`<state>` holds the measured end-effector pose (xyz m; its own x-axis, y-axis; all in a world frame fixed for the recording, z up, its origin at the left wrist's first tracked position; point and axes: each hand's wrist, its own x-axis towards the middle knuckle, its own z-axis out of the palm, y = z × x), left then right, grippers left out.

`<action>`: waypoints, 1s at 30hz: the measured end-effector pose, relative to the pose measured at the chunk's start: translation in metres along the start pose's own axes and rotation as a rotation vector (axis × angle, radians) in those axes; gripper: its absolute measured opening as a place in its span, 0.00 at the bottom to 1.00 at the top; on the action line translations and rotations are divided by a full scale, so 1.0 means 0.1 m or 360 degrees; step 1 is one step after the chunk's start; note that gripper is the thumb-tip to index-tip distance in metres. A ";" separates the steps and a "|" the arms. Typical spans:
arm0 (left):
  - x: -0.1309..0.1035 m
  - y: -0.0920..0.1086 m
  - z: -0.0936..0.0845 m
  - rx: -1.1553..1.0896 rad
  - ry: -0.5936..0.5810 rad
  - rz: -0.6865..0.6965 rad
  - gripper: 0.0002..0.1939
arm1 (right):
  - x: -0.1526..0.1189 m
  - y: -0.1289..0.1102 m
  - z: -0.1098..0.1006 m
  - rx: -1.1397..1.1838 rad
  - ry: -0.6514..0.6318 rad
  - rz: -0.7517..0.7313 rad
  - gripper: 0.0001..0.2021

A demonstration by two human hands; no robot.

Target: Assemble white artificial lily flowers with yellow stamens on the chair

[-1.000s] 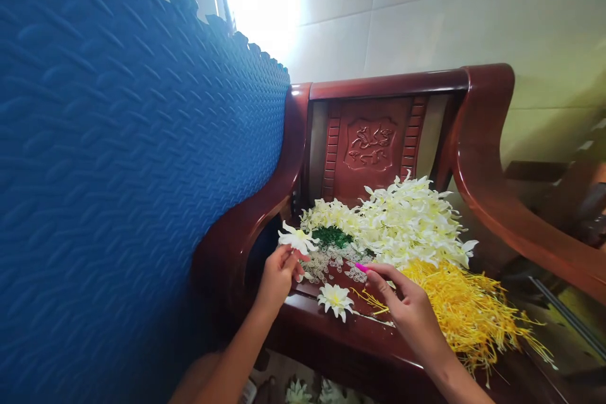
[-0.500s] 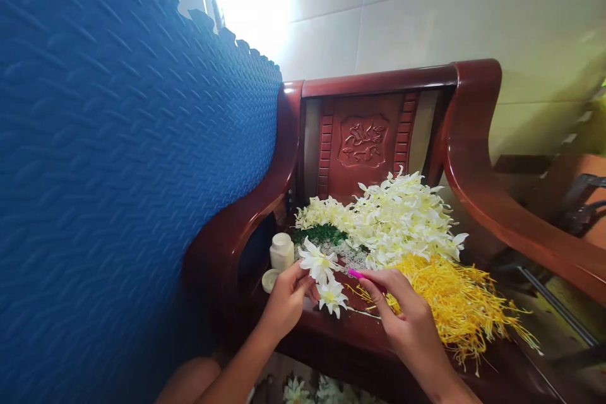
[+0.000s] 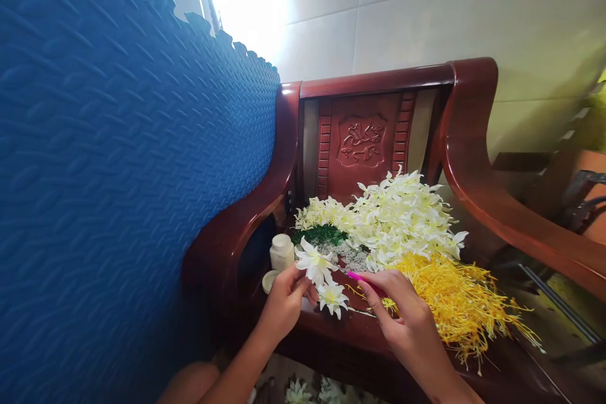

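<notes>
1. Left hand (image 3: 284, 297): thumb and fingertips pinched together low on one side of a white lily-like artificial flower (image 3: 316, 265); hardly any gap, remaining fingers curled below.
2. Right hand (image 3: 407, 303): thumb and index finger closed on a pink-handled tool (image 3: 360, 277), its thin end aimed left at the held flower. Tip contact with petals unclear.
3. Held flower location: raised above the front of the wooden chair seat, tilted, between the hands. A second white flower (image 3: 332, 298) sits just below it at the seat's front edge; touching or apart, unclear.
4. Around: white jar (image 3: 282, 252) and pale round lid (image 3: 269, 280) beyond the left hand; yellow stamen strands (image 3: 445, 297) heaped beside the right hand; white petal pile (image 3: 402, 218), green pieces (image 3: 324, 235) and lacy clear pieces (image 3: 353, 255) farther back. More flowers (image 3: 297, 392) lower down, below the seat.
5. Risk: tool tip could snag or tear a petal, or poke left fingertips, if it slips; little space between them.
6. Risk: edge-only pinch may let the flower twist or drop under a push from the tool.
7. Risk: left knuckles are near jar and lid; a sideways swing could knock either.
8. Risk: right wrist near loose strands; a sleeve-side brush could drag some off the wooden chair (image 3: 331, 344).
</notes>
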<state>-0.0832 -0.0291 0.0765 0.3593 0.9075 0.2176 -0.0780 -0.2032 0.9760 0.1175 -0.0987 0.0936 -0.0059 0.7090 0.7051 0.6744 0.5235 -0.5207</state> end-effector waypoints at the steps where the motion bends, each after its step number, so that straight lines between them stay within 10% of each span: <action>1: 0.00 0.01 0.00 -0.0005 0.0004 -0.0009 0.09 | 0.00 0.00 0.00 -0.0003 -0.0003 -0.0005 0.08; 30: 0.01 0.00 0.04 -0.0059 0.0029 -0.0036 0.10 | 0.02 -0.01 -0.07 -0.0103 0.0021 -0.0068 0.08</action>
<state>-0.0791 -0.0300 0.0769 0.3445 0.9182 0.1954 -0.1049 -0.1692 0.9800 0.1216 -0.1016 0.0988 -0.0266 0.6802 0.7326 0.7202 0.5212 -0.4578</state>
